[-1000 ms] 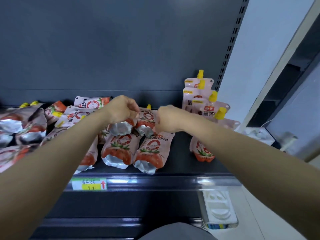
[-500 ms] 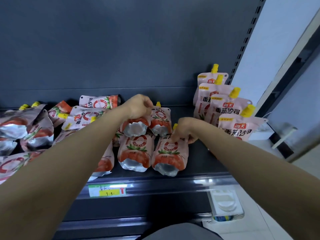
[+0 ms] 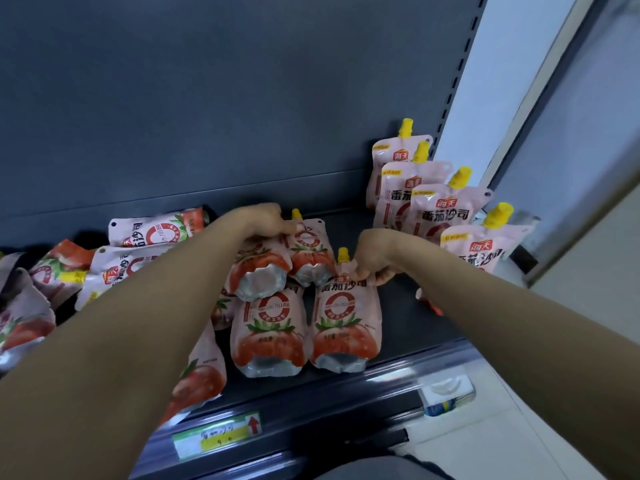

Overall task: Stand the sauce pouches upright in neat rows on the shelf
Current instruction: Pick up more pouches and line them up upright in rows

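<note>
Pink tomato-sauce pouches with yellow caps lie on a dark shelf (image 3: 408,317). My left hand (image 3: 258,221) is closed on the top of one pouch (image 3: 258,271), lifted so its silver base faces me. My right hand (image 3: 375,256) pinches the top edge of a flat-lying pouch (image 3: 343,327) beside its cap. Another flat pouch (image 3: 270,334) lies to its left, and one more (image 3: 310,251) lies behind them. Several upright pouches (image 3: 438,216) stand in a row at the right end.
A heap of tumbled pouches (image 3: 131,258) fills the shelf's left side. A price tag (image 3: 218,436) sits on the shelf's front rail. The slotted upright (image 3: 457,74) and a white wall bound the right. Bare shelf lies between my right hand and the standing row.
My right hand has shifted from the middle pouches to the top of the front right flat pouch. My left hand keeps its pouch raised. The camera has swung right, showing more of the standing row.
</note>
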### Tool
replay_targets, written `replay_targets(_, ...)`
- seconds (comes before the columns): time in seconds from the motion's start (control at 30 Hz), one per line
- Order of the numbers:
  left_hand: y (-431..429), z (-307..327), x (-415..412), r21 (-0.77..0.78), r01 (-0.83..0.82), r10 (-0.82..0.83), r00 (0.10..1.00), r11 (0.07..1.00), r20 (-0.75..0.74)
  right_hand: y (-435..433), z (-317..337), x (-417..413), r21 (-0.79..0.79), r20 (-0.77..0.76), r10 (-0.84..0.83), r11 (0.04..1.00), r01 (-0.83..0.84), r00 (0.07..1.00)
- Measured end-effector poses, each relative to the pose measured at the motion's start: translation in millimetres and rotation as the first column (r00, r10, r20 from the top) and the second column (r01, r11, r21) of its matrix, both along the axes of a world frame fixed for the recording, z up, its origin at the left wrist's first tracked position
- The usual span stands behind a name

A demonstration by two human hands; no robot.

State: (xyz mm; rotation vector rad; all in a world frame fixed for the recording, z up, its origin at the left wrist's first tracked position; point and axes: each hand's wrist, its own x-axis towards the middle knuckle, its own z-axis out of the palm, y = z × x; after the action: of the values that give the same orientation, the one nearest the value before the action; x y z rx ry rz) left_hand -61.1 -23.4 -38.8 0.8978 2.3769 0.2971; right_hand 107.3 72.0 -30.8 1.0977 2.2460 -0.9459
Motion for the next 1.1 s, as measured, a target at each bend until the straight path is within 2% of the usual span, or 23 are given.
replay_targets(0.1,4.1,-3.8,-10.0,0.003,-0.033,0.032,0.997,0.999,0.073,0.1,-1.3,-1.2,0.043,0.035,0.031,0.999,-0.032,0.999)
replay_targets(0.23,10.0,-11.5,-19.4,0.08,-0.098,0.088,0.989,0.992,0.117,-2.5,0.9,-3.5,0.083,0.094,0.041,0.995,-0.049,0.995)
replay_targets(0.37,8.4,-8.1,-21.1,0.171,-0.207,0.165,0.959,0.963,0.231,-5.0,8.9,-3.8,0.25,0.169,0.169,0.946,-0.208,0.971)
replay_targets(0.47,8.6,-3.6,-23.4,0.304,-0.252,0.175,0.95,0.919,0.26,-7.5,22.1,-4.6,0.374,0.157,0.257,0.878,-0.298,0.954)
replay_targets(0.67,14.0,26.3,-22.4,0.59,-0.264,0.101,0.95,0.763,0.294,-0.1,50.3,-3.2,0.605,-0.056,0.219,0.783,-0.141,0.974)
replay_targets(0.87,23.7,42.6,-18.8,0.717,-0.233,0.113,0.971,0.657,0.212,6.3,70.1,-9.1,0.672,-0.305,0.207,0.738,0.057,0.93)
replay_targets(0.93,27.8,38.8,-18.6,0.734,-0.223,0.123,0.974,0.641,0.188,8.4,67.0,-10.5,0.653,-0.394,0.195,0.747,0.125,0.898)
replay_targets(1.1,37.4,34.1,-15.3,0.778,-0.269,0.122,0.962,0.568,0.244,15.2,51.0,-11.8,0.471,-0.625,0.112,0.843,0.258,0.773)
